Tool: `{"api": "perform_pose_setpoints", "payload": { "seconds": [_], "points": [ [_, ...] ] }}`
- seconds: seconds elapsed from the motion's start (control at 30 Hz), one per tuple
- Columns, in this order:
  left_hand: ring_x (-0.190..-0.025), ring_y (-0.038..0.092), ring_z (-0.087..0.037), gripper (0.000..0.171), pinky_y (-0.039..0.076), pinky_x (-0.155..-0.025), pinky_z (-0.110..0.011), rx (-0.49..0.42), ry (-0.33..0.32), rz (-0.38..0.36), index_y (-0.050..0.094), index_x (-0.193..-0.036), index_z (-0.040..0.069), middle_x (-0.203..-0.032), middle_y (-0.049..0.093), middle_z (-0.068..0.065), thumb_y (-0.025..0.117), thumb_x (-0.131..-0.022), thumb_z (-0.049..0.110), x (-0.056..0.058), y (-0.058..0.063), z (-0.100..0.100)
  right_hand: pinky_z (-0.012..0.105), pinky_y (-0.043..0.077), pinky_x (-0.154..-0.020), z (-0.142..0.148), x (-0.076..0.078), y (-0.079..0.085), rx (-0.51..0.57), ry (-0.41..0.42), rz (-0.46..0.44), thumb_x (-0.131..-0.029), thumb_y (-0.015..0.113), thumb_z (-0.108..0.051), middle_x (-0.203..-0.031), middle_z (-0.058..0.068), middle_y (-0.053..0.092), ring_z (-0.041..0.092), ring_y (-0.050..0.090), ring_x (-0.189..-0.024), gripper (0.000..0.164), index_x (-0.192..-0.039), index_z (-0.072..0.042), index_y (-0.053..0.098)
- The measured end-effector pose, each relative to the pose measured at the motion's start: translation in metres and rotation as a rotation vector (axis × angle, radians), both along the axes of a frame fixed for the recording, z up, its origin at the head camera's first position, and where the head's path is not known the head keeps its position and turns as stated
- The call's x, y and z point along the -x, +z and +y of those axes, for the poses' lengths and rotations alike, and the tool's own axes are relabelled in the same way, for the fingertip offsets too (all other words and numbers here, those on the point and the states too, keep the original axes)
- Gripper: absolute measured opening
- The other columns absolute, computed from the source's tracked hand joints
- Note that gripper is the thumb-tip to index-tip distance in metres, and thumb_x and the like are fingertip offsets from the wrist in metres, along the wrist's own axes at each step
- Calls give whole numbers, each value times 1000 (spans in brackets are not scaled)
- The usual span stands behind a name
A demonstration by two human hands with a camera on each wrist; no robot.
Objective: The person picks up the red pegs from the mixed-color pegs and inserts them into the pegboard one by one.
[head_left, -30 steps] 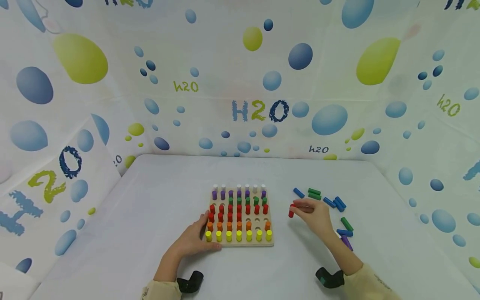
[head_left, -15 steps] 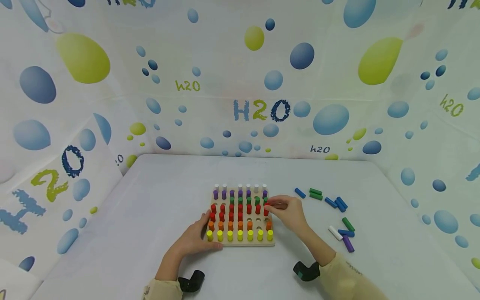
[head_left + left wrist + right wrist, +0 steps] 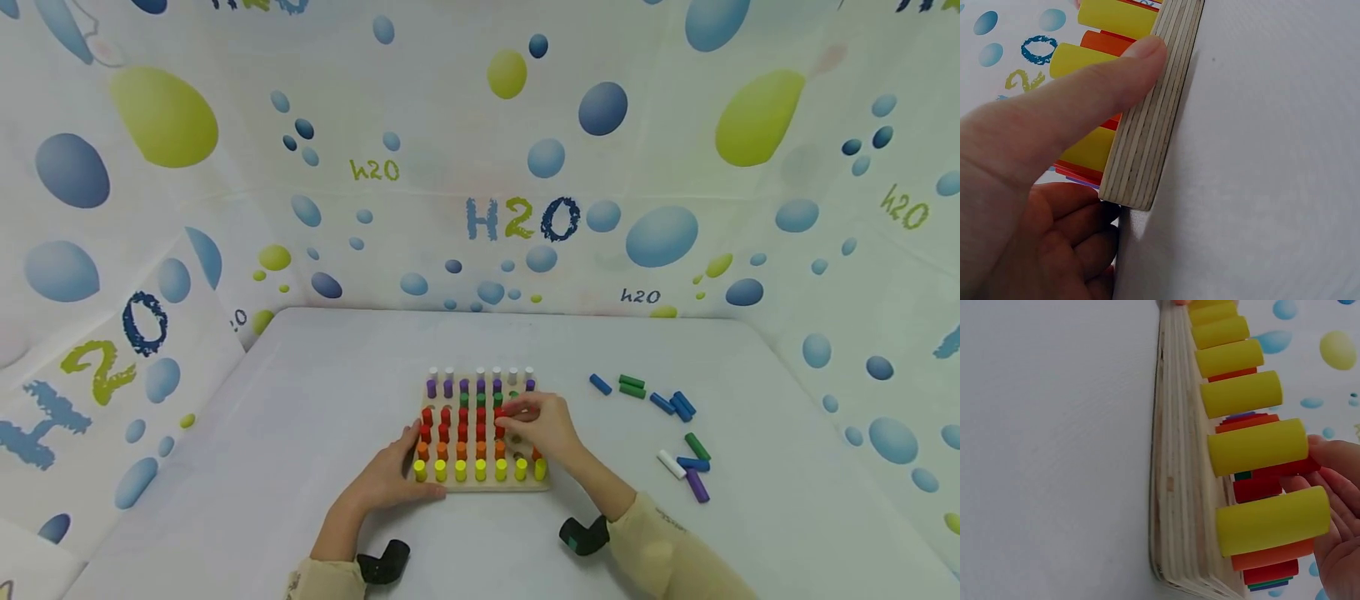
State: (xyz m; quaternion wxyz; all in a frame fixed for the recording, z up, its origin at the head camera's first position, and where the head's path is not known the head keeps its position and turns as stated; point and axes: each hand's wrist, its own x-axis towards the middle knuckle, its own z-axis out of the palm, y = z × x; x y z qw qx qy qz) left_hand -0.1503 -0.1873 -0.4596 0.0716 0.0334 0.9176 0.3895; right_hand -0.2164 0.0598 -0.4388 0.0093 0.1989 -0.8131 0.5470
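Observation:
A wooden pegboard (image 3: 487, 489) lies on the table with rows of upright coloured pegs, white at the back and yellow (image 3: 1260, 447) along the front. My left hand (image 3: 386, 475) holds its near left corner. In the left wrist view the thumb (image 3: 1110, 78) presses on the board's front edge (image 3: 1147, 125), the other fingers curled at its left side. Over the second red row, my right hand (image 3: 551, 429) pinches a red peg (image 3: 500, 427) between thumb and fingertips, at the fifth column. The right wrist view shows this red peg (image 3: 1285, 467) partly hidden behind yellow ones.
Loose pegs lie on the table right of the board: several blue ones (image 3: 662, 404), green ones (image 3: 632, 390), a white one (image 3: 671, 464) and a purple one (image 3: 697, 487). A patterned curtain (image 3: 420, 125) surrounds the table at the back and sides.
My right hand has carried the red peg leftward from beside the loose pegs, past the board's right edge, to the fifth column. The white loose peg came into sight. The left hand stays put.

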Motion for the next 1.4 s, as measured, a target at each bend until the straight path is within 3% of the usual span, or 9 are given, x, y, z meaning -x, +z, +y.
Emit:
{"api": "perform_pose_setpoints", "payload": {
  "seconds": [0.9,1.1,1.27,1.4],
  "points": [
    [-133,23,-39,112,22,-104,-56,5,-17,2,21,-146,7,-145,28,-20,82,-60,45,-1,-1,3,23,54,-68,2,-1,-10,-141,73,-23,-78,72,-11,-85,5,67,15,65,-75,19,-93,0,67],
    [-133,22,-38,113,22,-104,-56,2,-13,-6,21,-145,5,-146,27,-19,82,-59,46,-1,-2,2,23,54,-71,4,-6,-7,-152,84,23,-79,71,-13,-88,8,68,16,65,-78,22,-95,1,66],
    [-134,22,-38,114,22,-104,-56,-5,-5,2,21,-145,6,-145,29,-19,82,-59,47,-1,-4,0,21,53,-68,9,-8,-4,-136,89,116,-83,68,-18,-84,1,69,10,65,-75,18,-93,-2,68],
    [-133,22,-38,114,22,-104,-57,-11,-1,7,21,-145,6,-145,30,-19,82,-58,47,0,-5,-2,19,53,-68,15,-10,-1,-115,76,134,-83,68,-18,-83,-2,69,7,65,-75,15,-92,-5,69]
  ]
}}
